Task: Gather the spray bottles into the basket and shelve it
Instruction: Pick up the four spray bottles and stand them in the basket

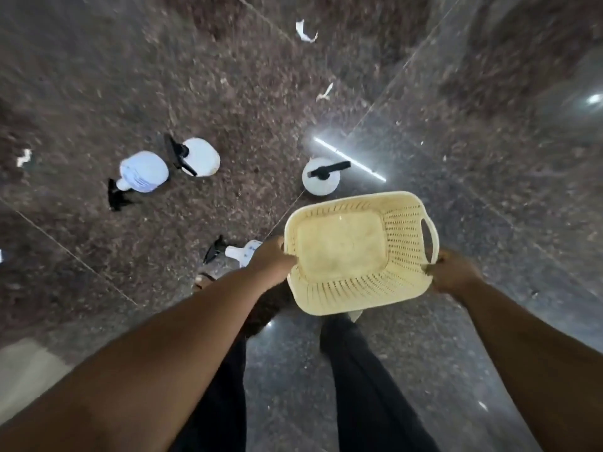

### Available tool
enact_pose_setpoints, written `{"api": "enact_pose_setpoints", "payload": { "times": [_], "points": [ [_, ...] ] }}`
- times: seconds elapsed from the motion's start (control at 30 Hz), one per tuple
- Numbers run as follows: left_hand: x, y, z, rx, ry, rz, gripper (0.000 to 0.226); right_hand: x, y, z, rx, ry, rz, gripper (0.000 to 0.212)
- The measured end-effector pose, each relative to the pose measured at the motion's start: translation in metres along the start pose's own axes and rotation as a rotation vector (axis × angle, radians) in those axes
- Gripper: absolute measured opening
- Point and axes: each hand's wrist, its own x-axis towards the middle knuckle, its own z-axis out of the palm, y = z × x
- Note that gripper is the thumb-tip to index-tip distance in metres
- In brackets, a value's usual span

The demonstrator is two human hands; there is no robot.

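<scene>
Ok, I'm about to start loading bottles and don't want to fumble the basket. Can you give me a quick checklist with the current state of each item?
1. Basket held at both ends: ok, left hand and right hand grip opposite rims.
2. Basket empty: ok, nothing inside.
3. Bottles located: ok, four on the floor: upright bottle, two lying bottles, nearest bottle by the left hand.
4. A hand free to pick: not ok, both hold the basket.
5. Basket set down: not ok, held above the floor.
6. Shelf in sight: cannot tell, none visible.

Indoor room, type unclear – polished speckled granite floor [424, 370] reflecting ceiling tube light [349, 159], paper scraps [306, 31] scattered
</scene>
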Motion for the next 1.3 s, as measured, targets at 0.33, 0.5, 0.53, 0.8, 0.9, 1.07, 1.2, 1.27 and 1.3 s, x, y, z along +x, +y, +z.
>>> {"api": "enact_pose_setpoints", "payload": {
  "times": [0.33,0.5,0.53,0.8,0.9,1.07,1.2,1.27,1.3],
  "points": [
    [0.088,-0.022,-0.013,0.008,-0.044,0.077,0.041,0.044,-0.017,0.056,0.079,0.089,0.019,0.028],
    [0.103,-0.026,-0.033,-0.016,-0.176,0.145,0.034,0.035,-0.044,0.057,-0.18,0.168,0.009,0.05],
    [0.105,-0.029,-0.039,-0.023,-0.165,0.158,0.037,0.03,-0.056,0.056,-0.173,0.225,0.003,0.066],
    [0.135,-0.101,-0.095,1.117,-0.084,0.262,0.058,-0.018,-0.21,0.069,-0.48,0.282,-0.788,0.066],
    [0.142,-0.114,-0.094,1.313,-0.125,0.269,0.077,-0.001,-0.244,0.086,-0.937,0.153,-0.731,0.056],
    [0.154,-0.129,-0.071,1.347,-0.163,0.21,0.09,0.023,-0.251,0.093,-0.872,0.07,-0.713,0.037],
    [0.167,-0.135,-0.049,1.324,-0.115,0.223,0.073,0.025,-0.235,0.085,-0.774,0.128,-0.75,0.027],
    [0.17,-0.136,-0.044,1.335,-0.13,0.257,0.072,0.021,-0.226,0.076,-0.696,0.192,-0.743,0.028],
    [0.168,-0.136,-0.043,1.32,-0.158,0.258,0.07,0.016,-0.222,0.071,-0.651,0.227,-0.743,0.029]
  ]
}}
